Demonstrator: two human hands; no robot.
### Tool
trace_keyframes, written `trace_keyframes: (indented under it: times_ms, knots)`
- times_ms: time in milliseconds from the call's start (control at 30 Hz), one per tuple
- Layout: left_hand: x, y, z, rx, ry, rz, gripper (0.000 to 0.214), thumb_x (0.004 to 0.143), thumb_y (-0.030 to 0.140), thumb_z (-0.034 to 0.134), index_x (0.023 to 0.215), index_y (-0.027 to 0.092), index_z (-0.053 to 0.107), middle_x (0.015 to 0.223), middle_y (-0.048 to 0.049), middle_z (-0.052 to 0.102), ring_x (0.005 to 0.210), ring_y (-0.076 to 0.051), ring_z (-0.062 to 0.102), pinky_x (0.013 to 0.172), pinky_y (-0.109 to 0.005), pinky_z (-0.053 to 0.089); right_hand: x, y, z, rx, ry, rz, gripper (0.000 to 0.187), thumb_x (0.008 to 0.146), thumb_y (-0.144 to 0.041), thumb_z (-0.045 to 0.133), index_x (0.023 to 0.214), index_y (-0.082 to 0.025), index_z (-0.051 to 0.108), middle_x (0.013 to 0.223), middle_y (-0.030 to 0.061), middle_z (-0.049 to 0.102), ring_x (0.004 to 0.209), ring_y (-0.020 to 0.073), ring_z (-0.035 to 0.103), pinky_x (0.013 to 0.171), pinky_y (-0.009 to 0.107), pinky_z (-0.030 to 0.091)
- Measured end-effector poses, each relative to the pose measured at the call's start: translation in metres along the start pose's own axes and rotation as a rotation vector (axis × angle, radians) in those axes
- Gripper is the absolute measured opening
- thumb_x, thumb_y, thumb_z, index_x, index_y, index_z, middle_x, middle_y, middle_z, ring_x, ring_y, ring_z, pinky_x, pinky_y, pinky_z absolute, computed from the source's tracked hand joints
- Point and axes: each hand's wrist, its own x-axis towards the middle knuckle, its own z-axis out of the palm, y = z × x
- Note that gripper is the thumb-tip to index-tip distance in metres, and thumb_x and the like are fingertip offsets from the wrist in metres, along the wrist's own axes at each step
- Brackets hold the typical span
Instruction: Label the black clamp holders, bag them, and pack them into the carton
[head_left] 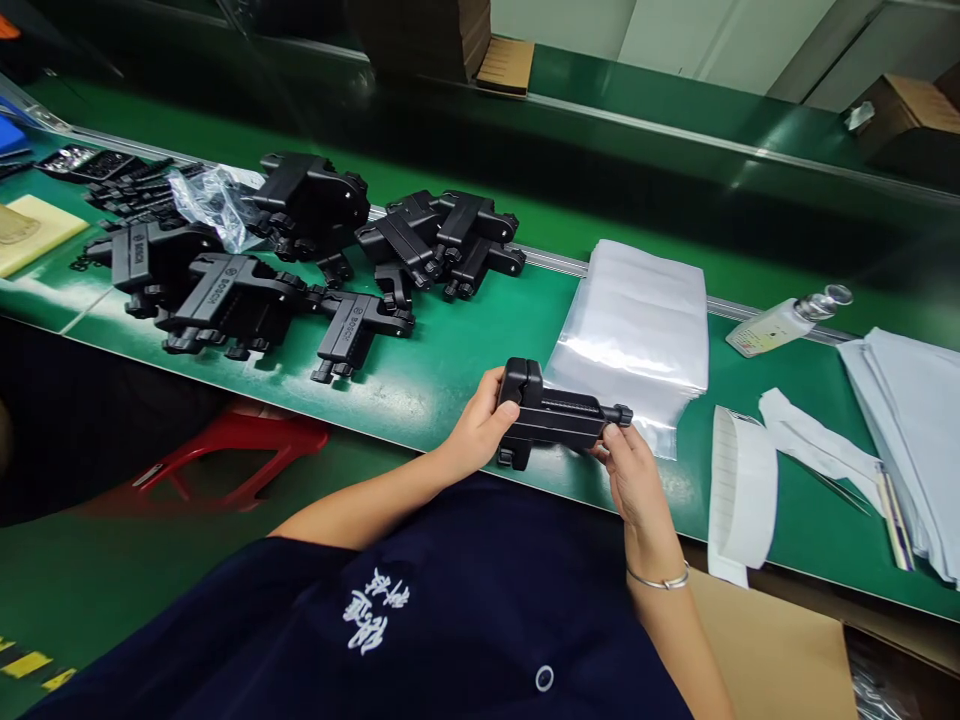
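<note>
Between my two hands, just over the front edge of the green bench, is a black plastic clamp-like bracket (562,415). My left hand (482,420) grips its thick jaw end, thumb on top. The fingers of my right hand (628,462) pinch the other end near a small knob. Behind it lies a stack of clear plastic bags (637,320). More black brackets of the same sort, some marked BOSCH, sit in piles to the left: one single bracket (354,328), a near group (225,300) and a farther group (442,240).
A crumpled clear bag (217,205) and small black parts (135,185) lie at the far left by a yellow pad (34,235). On the right are a pump bottle (780,325), a label strip (742,490), tweezers (840,490), pens (896,520) and white sheets (915,430). A red stool (232,455) stands below.
</note>
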Motion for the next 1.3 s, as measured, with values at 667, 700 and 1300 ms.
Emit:
trace_keyframes:
  times_ms: [667,700,1300]
  knots:
    - [0.004,-0.011,0.003,-0.063,0.025,-0.123,0.056,0.093,0.065,0.043,0.125,0.02,0.051,0.118,-0.0075,0.06,0.111,-0.024,0.054,0.099,-0.035,0.042,-0.002,0.004,0.003,0.022,-0.023,-0.146,0.037,0.081,-0.047,0.073,0.109,-0.024,0.065,0.108,0.0066,0.069,0.102,0.0218,0.062,0.097,0.04,0.048]
    - [0.004,-0.012,0.002,-0.065,0.025,-0.119,0.056,0.093,0.065,0.044,0.125,0.02,0.051,0.119,-0.0076,0.06,0.111,-0.024,0.054,0.099,-0.036,0.042,-0.002,0.004,0.003,0.026,-0.026,-0.138,0.038,0.08,-0.047,0.073,0.109,-0.024,0.065,0.107,0.0064,0.069,0.101,0.0215,0.062,0.096,0.04,0.047]
    - [-0.002,-0.008,0.003,-0.047,-0.026,-0.051,0.063,0.09,0.068,0.046,0.131,0.02,0.045,0.127,-0.0108,0.057,0.118,-0.027,0.053,0.103,-0.039,0.04,-0.007,0.002,0.001,-0.226,0.117,-0.288,0.035,0.086,-0.056,0.063,0.095,-0.022,0.066,0.086,0.0031,0.065,0.082,0.0193,0.058,0.076,0.032,0.047]
